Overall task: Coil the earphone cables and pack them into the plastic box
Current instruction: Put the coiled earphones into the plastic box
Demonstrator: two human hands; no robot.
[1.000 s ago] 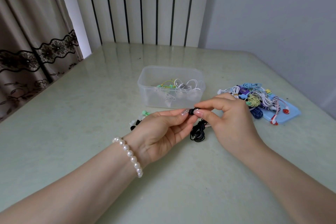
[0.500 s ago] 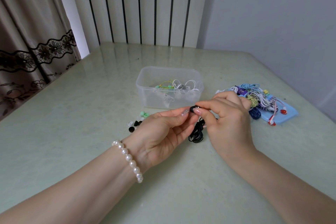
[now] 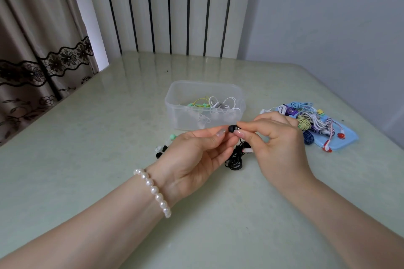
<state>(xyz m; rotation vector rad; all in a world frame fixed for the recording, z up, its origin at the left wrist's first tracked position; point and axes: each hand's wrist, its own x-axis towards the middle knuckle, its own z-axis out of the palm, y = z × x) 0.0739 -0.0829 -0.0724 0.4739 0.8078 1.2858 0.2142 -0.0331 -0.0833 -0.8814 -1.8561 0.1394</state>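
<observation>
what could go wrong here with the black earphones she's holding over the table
1. The black cable coil hangs loose below the black earbud pinched between left hand and right hand; it may unravel.
2. The loose ear tips beside the left hand could get knocked away.
3. The uncoiled pile is tangled and may snag.

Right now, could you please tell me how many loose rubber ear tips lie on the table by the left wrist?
4 visible: a mint-green ear tip, a white one, and two black ones; the left hand may hide others.
</observation>
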